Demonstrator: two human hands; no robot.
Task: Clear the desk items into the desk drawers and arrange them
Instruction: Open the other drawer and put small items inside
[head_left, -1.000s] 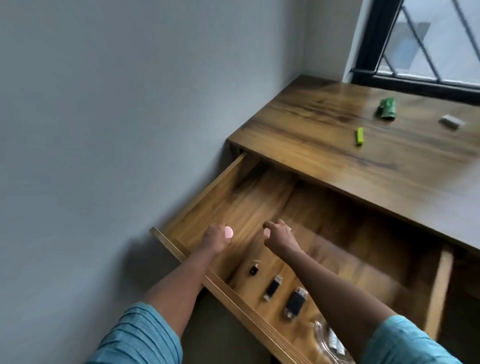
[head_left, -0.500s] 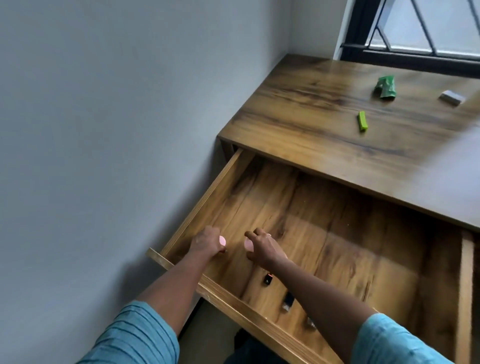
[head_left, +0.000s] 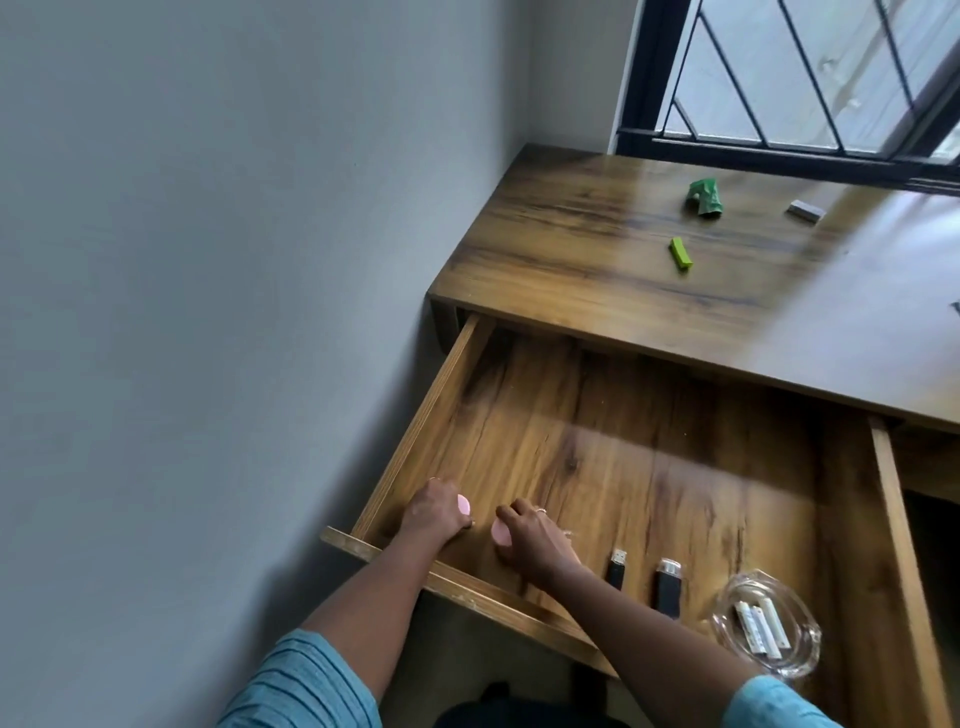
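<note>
Inside the open wooden desk drawer (head_left: 649, 467), at its seven o'clock corner, the left hand (head_left: 434, 512) and right hand (head_left: 535, 538) each pinch a small pink oval piece (head_left: 463, 505), best set flat beside the black USB sticks (head_left: 616, 569), evenly spaced.

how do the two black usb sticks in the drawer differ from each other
The left usb stick is slimmer and shorter; the right usb stick is wider and longer. The left one lies nearer the right hand, the right one nearer the glass dish. Both are black with a silvery far end, lying flat and roughly parallel on the drawer floor.
</note>
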